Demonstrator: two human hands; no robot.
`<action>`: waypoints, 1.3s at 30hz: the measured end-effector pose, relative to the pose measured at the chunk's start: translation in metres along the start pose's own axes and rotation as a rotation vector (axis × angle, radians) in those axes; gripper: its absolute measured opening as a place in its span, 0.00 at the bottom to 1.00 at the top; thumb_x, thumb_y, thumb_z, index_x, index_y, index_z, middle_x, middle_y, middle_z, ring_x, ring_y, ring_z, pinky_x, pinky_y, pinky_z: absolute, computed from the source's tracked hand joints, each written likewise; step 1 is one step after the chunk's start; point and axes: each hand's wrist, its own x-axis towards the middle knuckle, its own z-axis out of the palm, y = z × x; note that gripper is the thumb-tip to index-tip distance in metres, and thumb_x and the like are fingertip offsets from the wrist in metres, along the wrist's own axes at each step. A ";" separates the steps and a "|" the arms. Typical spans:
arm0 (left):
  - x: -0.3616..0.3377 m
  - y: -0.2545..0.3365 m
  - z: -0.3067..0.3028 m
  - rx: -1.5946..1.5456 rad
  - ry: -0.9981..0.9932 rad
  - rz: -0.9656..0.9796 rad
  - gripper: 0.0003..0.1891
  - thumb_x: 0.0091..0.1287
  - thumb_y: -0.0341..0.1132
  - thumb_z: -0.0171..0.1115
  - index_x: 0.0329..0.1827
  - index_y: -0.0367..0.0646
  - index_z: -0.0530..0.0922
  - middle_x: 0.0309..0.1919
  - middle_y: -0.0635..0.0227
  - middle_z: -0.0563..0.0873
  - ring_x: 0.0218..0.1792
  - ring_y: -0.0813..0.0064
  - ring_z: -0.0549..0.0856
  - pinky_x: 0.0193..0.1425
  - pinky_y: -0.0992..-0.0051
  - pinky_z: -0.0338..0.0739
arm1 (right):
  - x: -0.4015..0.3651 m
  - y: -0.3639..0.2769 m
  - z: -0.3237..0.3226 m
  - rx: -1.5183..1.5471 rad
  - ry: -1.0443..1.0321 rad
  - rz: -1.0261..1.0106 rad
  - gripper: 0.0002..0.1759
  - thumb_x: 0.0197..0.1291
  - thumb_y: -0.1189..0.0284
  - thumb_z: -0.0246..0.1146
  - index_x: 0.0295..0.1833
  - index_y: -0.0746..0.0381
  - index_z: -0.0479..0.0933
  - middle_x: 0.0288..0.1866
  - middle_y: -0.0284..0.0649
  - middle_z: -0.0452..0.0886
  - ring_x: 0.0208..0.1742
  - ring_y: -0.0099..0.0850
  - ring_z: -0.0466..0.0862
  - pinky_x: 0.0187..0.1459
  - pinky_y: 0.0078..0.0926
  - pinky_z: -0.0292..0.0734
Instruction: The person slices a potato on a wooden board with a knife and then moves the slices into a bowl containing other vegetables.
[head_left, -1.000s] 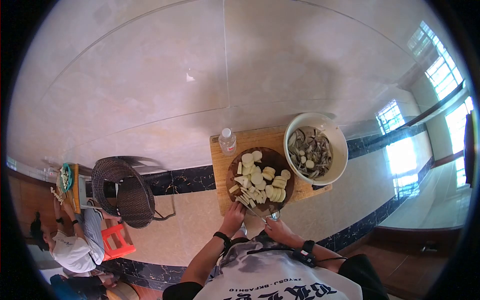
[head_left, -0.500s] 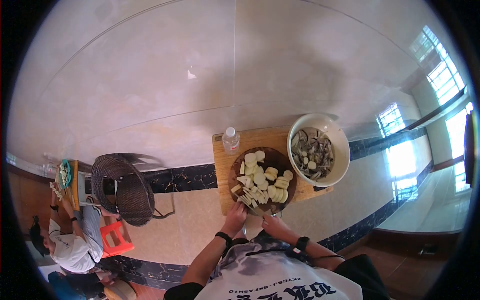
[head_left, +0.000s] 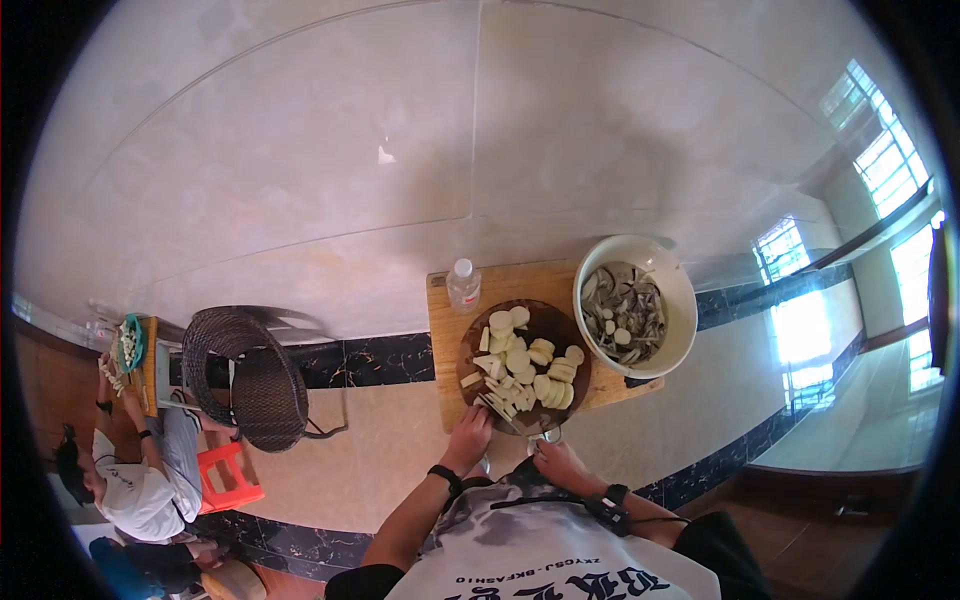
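A round dark cutting board (head_left: 469,353) carries several pale vegetable slices (head_left: 517,361), some in rounds and some cut into strips. At its near left edge, the bent fingers of my left hand (head_left: 469,440) press on pale strips. My right hand (head_left: 562,467) is closed just off the near edge, seemingly around a knife handle that its fingers hide. A thin knife blade (head_left: 507,418) shows faintly between my hands. To the right, a white bowl (head_left: 684,318) contains dark-skinned cut strips (head_left: 632,307) and a few pale rounds.
The board rests on a wooden table (head_left: 438,322) against a tiled wall. A clear bottle (head_left: 463,290) stands at its back left. A wicker chair (head_left: 270,400) and a red stool (head_left: 228,478) are farther left, where another person (head_left: 145,480) sits by a green basket (head_left: 131,343).
My right hand has shifted slightly right and down, away from the board's edge. My left hand stays at the strips, almost unmoved.
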 end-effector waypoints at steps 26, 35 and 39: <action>-0.007 -0.002 -0.004 0.029 -0.072 0.024 0.16 0.61 0.30 0.59 0.51 0.34 0.84 0.52 0.57 0.83 0.60 0.57 0.81 0.63 0.63 0.79 | -0.003 -0.008 0.002 0.004 -0.084 0.048 0.12 0.70 0.67 0.58 0.45 0.67 0.71 0.32 0.65 0.79 0.37 0.69 0.81 0.39 0.62 0.74; -0.008 -0.004 -0.004 -0.032 -0.080 -0.012 0.14 0.61 0.29 0.61 0.48 0.35 0.85 0.52 0.58 0.83 0.58 0.57 0.82 0.61 0.64 0.80 | 0.001 -0.013 0.004 -0.043 -0.102 0.037 0.12 0.68 0.69 0.57 0.47 0.68 0.70 0.33 0.66 0.79 0.39 0.69 0.81 0.42 0.63 0.74; -0.008 -0.005 -0.005 -0.103 -0.021 -0.003 0.12 0.61 0.28 0.63 0.46 0.33 0.84 0.52 0.57 0.83 0.56 0.57 0.82 0.59 0.63 0.81 | 0.012 0.006 0.024 -0.052 -0.043 -0.032 0.12 0.68 0.70 0.56 0.46 0.70 0.69 0.34 0.65 0.80 0.40 0.68 0.81 0.43 0.62 0.75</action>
